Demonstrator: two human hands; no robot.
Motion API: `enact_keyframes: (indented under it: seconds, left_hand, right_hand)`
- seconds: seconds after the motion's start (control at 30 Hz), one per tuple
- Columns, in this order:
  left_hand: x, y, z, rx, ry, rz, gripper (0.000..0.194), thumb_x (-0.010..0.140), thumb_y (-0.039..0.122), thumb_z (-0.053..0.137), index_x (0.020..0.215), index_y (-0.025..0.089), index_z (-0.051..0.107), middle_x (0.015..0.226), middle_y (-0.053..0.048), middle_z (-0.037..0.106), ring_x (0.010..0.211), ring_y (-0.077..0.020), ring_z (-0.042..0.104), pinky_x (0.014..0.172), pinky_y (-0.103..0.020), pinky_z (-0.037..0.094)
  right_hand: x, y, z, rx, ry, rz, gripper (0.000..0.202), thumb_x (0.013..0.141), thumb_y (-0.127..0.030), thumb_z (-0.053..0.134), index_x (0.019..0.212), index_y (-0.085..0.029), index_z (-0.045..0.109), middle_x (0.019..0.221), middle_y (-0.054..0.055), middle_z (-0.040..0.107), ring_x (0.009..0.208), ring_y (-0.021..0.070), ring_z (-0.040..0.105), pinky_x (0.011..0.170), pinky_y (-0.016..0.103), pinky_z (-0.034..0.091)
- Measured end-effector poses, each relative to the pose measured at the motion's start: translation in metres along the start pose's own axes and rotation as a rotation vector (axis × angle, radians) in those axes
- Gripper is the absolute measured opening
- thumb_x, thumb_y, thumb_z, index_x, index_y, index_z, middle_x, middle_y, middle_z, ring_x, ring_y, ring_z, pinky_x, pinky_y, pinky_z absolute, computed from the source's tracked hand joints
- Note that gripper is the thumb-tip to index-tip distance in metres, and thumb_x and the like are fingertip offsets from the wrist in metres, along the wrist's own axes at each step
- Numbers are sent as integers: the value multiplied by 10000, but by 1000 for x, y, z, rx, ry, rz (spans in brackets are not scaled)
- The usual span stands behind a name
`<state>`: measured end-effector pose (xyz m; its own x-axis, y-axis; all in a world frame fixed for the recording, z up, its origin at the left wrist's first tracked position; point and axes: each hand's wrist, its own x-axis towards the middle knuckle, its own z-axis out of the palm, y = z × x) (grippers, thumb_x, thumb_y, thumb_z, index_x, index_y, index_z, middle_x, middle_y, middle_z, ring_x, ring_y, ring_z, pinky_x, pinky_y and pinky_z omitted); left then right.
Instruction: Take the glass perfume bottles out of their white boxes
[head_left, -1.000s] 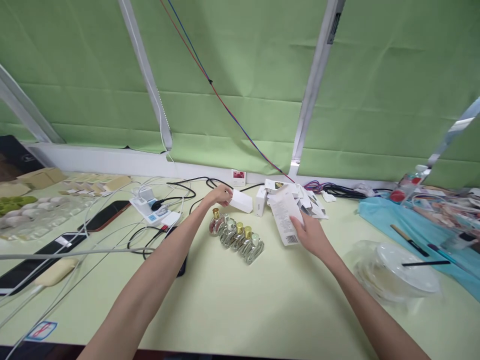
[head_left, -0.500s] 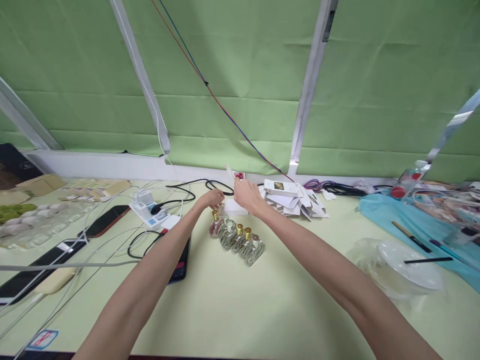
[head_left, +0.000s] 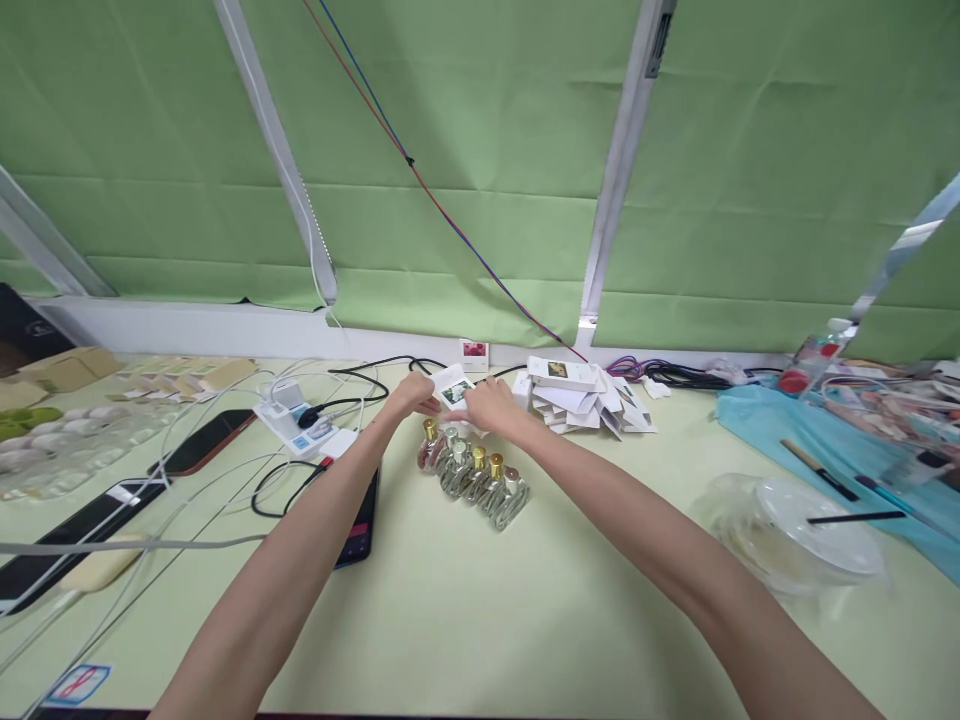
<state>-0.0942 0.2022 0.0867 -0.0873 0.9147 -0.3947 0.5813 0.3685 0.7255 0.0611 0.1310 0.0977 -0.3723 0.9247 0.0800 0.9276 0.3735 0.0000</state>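
Between both hands is a white box (head_left: 453, 386) with a small picture on it, tilted above the table. My left hand (head_left: 415, 394) is closed on its left side, and my right hand (head_left: 491, 404) grips its right side. Just in front of the hands, several small glass bottles (head_left: 480, 482) with gold and silvery caps lie in a slanting row. Behind the hands a small white box with a red picture (head_left: 474, 352) stands near the wall. To the right of my right hand is a pile of white boxes and flat cartons (head_left: 585, 395).
At left are a power strip (head_left: 294, 420), cables, phones (head_left: 210, 442) and a tray of round items (head_left: 67, 440). A dark phone (head_left: 358, 530) lies under my left forearm. On the right are a plastic-wrapped container (head_left: 814, 540), blue plastic (head_left: 757, 420) and a brush (head_left: 821, 470).
The white box has been raised and tilted between the hands, and its picture now shows. My left hand has moved slightly up and left. The red-picture box behind is now in fuller view.
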Motion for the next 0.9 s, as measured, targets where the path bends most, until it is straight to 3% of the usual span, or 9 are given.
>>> enact_keyframes:
  seconds: [0.07, 0.17, 0.3, 0.4, 0.5, 0.57, 0.7, 0.8, 0.9]
  left_hand:
    - [1, 1, 4, -25, -18, 17, 392, 946, 355, 625, 1269, 135, 587, 1265, -127, 609, 1083, -238, 633, 907, -440, 558]
    - [2, 1, 8, -28, -36, 44, 396, 945, 355, 626, 1268, 130, 587, 1264, -130, 609, 1082, -238, 633, 908, -440, 557]
    - [1, 2, 11, 40, -45, 63, 398, 944, 359, 630, 1263, 125, 589, 1257, -131, 610, 1078, -234, 633, 905, -436, 559]
    - [-3, 3, 12, 128, -17, 74, 374, 934, 302, 638, 1206, 47, 604, 1131, -175, 673, 925, -224, 696, 798, -361, 588]
    - [-9, 4, 13, 232, 61, 96, 353, 896, 219, 651, 1165, -6, 611, 1007, -226, 723, 728, -232, 733, 653, -303, 583]
    - [-13, 5, 14, 307, 129, 127, 375, 871, 198, 659, 1191, 8, 610, 1036, -241, 728, 711, -248, 740, 631, -305, 579]
    - [-25, 12, 15, 444, 274, 273, 387, 847, 187, 653, 1209, 52, 634, 1184, -254, 693, 937, -305, 731, 786, -347, 576]
    - [-44, 22, 19, 509, 336, 444, 342, 874, 192, 605, 1194, 86, 664, 1234, -217, 684, 1150, -322, 645, 953, -374, 514]
    - [-72, 33, 29, 544, 320, 611, 319, 913, 205, 548, 1187, 110, 679, 1081, -156, 741, 1077, -283, 667, 980, -368, 483]
  right_hand:
    - [-12, 10, -6, -19, 134, 45, 529, 1081, -424, 244, 1250, -82, 610, 1245, 195, 644, 1253, 279, 543, 1016, 418, 414]
    - [-25, 26, -9, -24, 219, 161, 405, 1057, -318, 334, 1281, -63, 553, 1254, 256, 607, 1165, 318, 589, 927, 419, 470]
    - [-33, 42, 1, 36, 200, 313, 481, 1031, -418, 406, 1348, -65, 487, 1099, 247, 672, 1038, 324, 659, 816, 385, 496]
    - [-32, 46, 11, 42, 189, 338, 569, 1020, -457, 437, 1415, -49, 417, 1083, 250, 680, 1039, 326, 667, 797, 371, 491]
    - [-30, 46, 19, 44, 200, 391, 544, 996, -394, 516, 1414, -58, 420, 1088, 237, 688, 1035, 321, 674, 786, 360, 489]
    - [-30, 46, 22, 59, 193, 419, 499, 986, -323, 528, 1399, -61, 432, 1072, 227, 699, 1022, 318, 682, 777, 357, 490]
    - [-38, 47, 26, 81, 183, 406, 435, 985, -235, 442, 1392, -80, 422, 1045, 211, 712, 985, 318, 695, 755, 360, 482]
    - [-52, 50, 26, 91, 179, 357, 428, 973, -264, 438, 1375, -121, 404, 1033, 186, 713, 953, 322, 694, 746, 358, 466]
    - [-74, 55, 25, 118, 181, 314, 422, 959, -315, 463, 1340, -144, 408, 1017, 167, 713, 919, 323, 692, 723, 341, 445]
